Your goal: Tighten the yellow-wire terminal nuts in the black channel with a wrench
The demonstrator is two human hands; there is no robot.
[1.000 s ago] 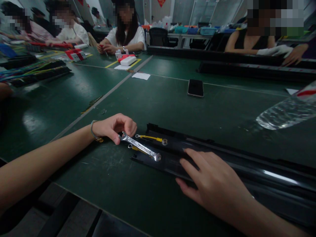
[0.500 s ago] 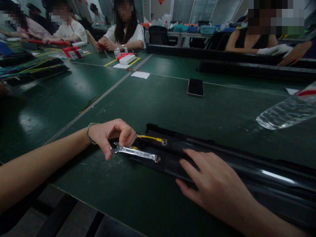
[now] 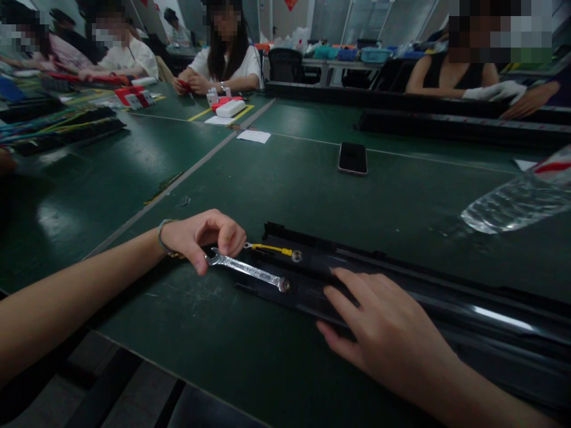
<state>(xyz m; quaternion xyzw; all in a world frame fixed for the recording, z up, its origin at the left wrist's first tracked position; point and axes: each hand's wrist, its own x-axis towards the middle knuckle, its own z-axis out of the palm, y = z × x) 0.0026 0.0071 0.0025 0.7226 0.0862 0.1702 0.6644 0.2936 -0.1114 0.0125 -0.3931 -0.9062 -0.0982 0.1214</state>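
My left hand (image 3: 209,238) grips a silver combination wrench (image 3: 250,270) by its open-jaw end, between thumb and curled fingers. The wrench's ring end sits at a fastener (image 3: 286,285) on the near side of a long black channel-shaped part (image 3: 312,291). Behind the wrench, a short yellow wire (image 3: 270,248) with a ring terminal runs from a second fastener (image 3: 297,256) to beside my left fingertips. My right hand (image 3: 379,321) lies on the black part with its fingers spread, holding nothing.
A dark phone (image 3: 353,158) lies on the green table (image 3: 200,368). To the right is a clear plastic bottle (image 3: 513,199) on its side. Bundled wires (image 3: 62,128) lie at far left. People sit across the table, near other long black parts (image 3: 446,123).
My left hand has shifted slightly up and right, swinging the wrench's open-jaw end with it. The ring end stays at the fastener. My right hand has barely moved.
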